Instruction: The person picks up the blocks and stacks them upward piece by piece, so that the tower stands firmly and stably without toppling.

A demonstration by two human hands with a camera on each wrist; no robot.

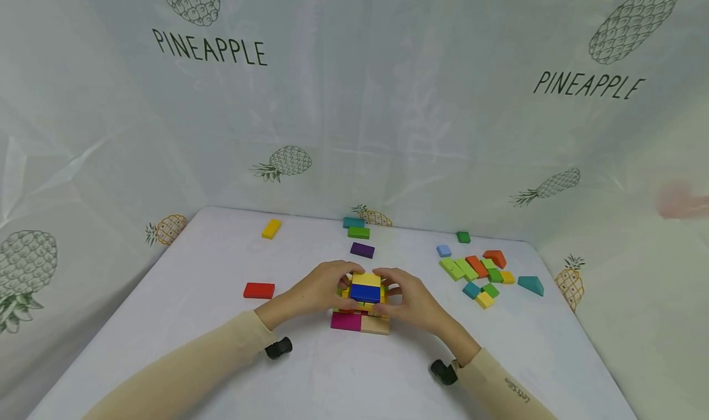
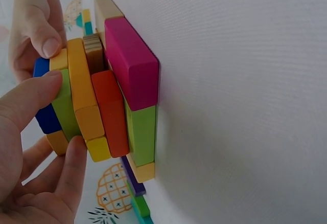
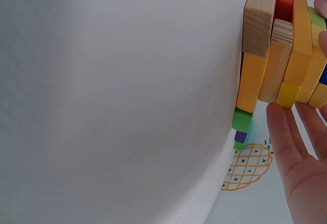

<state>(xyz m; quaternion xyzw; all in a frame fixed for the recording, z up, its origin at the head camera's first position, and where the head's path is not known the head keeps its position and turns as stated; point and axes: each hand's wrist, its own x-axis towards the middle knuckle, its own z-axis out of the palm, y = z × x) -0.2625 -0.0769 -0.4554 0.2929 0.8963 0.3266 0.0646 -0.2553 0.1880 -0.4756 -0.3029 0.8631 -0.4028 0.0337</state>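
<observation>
A layered stack of colored wooden blocks stands on the table between both hands. A blue block (image 1: 365,294) and a yellow block (image 1: 366,279) lie side by side on top. At its base are a magenta block (image 1: 346,321) and a bare-wood block (image 1: 375,325). My left hand (image 1: 320,287) grips the upper layers, thumb on the end of a light green block (image 2: 64,101) and fingers around the far side. From the right, my right hand (image 1: 412,300) holds the upper layers between thumb and fingers. Orange (image 2: 84,91) and red-orange (image 2: 111,114) blocks show lower down.
Left of the stack lie a red block (image 1: 258,290) and a yellow block (image 1: 271,228). Behind it are purple (image 1: 362,250), green (image 1: 359,233) and teal (image 1: 354,222) blocks. Several mixed blocks, including a teal wedge-shaped one (image 1: 530,285), lie at the right. A pineapple-print cloth (image 1: 388,130) hangs behind.
</observation>
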